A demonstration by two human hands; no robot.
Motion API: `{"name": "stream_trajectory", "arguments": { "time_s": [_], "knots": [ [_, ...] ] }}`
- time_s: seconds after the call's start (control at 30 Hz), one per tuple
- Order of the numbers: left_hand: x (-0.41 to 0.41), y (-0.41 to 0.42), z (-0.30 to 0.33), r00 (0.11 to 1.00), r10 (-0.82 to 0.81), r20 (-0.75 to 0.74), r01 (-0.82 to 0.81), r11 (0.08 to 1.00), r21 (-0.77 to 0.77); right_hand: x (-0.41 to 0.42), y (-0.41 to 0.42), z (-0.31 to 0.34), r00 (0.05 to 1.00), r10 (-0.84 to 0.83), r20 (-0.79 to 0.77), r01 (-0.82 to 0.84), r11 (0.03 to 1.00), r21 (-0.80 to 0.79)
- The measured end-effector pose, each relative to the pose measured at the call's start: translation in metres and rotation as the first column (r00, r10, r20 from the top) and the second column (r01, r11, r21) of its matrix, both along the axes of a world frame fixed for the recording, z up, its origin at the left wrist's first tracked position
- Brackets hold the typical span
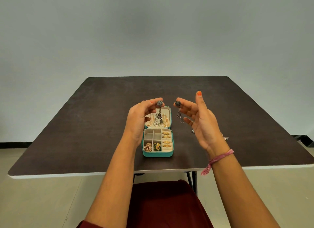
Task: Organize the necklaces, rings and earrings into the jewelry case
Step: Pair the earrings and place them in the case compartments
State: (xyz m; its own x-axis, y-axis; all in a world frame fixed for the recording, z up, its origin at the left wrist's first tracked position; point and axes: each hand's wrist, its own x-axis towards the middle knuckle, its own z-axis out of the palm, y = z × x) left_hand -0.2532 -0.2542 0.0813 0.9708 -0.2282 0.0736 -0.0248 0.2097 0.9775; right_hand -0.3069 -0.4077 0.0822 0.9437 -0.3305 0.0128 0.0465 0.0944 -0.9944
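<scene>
A person seated at a dark brown counter (pixel 102 125) holds up a matching pair of dark silver dangle earrings, one in each hand, above an open teal jewelry case (pixel 158 154). The left hand (pixel 141 119) pinches the left earring (pixel 159 103) by its flower-shaped top between thumb and fingertips, so its chains hang down in front of the case's raised lid (pixel 168 108). The right hand (pixel 202 124) pinches the right earring (pixel 177 104) the same way, with its other fingers spread loosely and one finger pointing upward; this earring's chains dangle freely over the bare counter just to the right of the case. The two earring tops are level with each other and near one another, not touching. The case sits at the centre of the counter, near the person. Its lid lining carries several hanging necklaces (pixel 157 119) in gold and silver tones. The cream-lined base is divided into compartments: gold rings (pixel 166 139) are tucked in a column of slots along the right side, a rose-gold earring piece (pixel 148 146) lies in the near left compartment, and a green and gold earring piece (pixel 157 147) lies in the compartment just beside it. A pink thread bracelet (pixel 219 158) is tied around the right wrist. A small silvery item (pixel 226 138) lies on the counter beyond the right wrist, too small to identify.
</scene>
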Motion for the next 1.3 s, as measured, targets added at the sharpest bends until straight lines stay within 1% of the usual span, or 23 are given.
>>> {"name": "stream_trajectory", "arguments": {
  "time_s": [0.1, 0.3, 0.63, 0.77, 0.93, 1.17, 1.3],
  "knots": [
    [0.001, 0.003, -0.002, 1.000, -0.007, -0.011, 0.007, 1.000, -0.024, 0.002, 0.004, 0.000, 1.000, -0.001, -0.014, 0.001, 1.000, -0.002],
    [0.005, 0.012, -0.014, 1.000, 0.012, 0.017, -0.013, 0.999, 0.052, 0.006, 0.011, -0.002, 1.000, 0.010, -0.025, -0.010, 1.000, 0.003],
    [0.007, 0.024, -0.032, 0.999, 0.051, 0.004, -0.051, 0.987, 0.150, 0.014, 0.019, -0.015, 0.999, 0.037, -0.027, -0.036, 0.999, 0.012],
    [0.009, 0.024, -0.042, 0.997, 0.072, -0.014, -0.068, 0.984, 0.164, 0.017, 0.021, -0.017, 0.998, 0.052, -0.023, -0.052, 0.999, 0.008],
    [0.014, 0.023, -0.053, 0.995, 0.092, -0.025, -0.087, 0.985, 0.147, 0.022, 0.023, -0.021, 0.998, 0.063, -0.018, -0.063, 0.998, -0.023],
    [0.022, 0.028, -0.085, 0.995, 0.088, -0.040, -0.073, 0.959, 0.275, 0.026, 0.023, -0.025, 0.995, 0.088, 0.037, -0.087, 0.996, -0.024],
    [0.023, 0.030, -0.093, 0.994, 0.111, 0.015, -0.110, 0.938, 0.328, 0.028, 0.025, -0.028, 0.988, 0.140, 0.065, -0.139, 0.990, -0.011]
  ]
}}
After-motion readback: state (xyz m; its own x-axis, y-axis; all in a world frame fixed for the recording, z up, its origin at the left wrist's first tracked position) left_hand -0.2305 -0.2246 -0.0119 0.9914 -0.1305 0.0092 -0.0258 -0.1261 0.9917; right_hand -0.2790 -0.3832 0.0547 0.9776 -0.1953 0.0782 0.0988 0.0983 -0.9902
